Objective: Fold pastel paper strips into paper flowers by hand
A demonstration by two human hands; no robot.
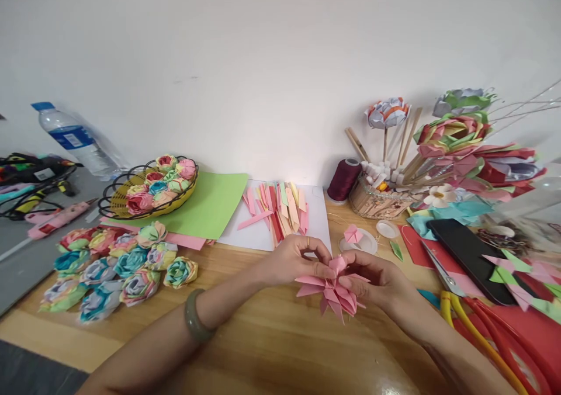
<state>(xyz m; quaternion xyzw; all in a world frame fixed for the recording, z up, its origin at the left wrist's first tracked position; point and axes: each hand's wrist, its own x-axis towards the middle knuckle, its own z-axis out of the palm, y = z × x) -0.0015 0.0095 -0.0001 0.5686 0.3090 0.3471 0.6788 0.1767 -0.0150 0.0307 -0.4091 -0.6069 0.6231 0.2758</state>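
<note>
Over the bench (245, 339), slightly right of the view's middle, the left hand (302, 260) pinches a pink paper flower (335, 293) between thumb and curled fingers. The right hand (377, 278) grips its other side, thumb pressed on the folds; both are nearly closed, fingertips close together. Whether the flower touches the wood, I cannot tell. The left forearm, wearing a green bangle (196, 319), slants in from lower left; the right forearm comes from lower right. Just beyond, folded paper strips (284, 208) lie on a white sheet (319, 208). Farther out sit a dark spool (345, 180) and, leftward, clustered multicoloured paper flowers (131, 260).
</note>
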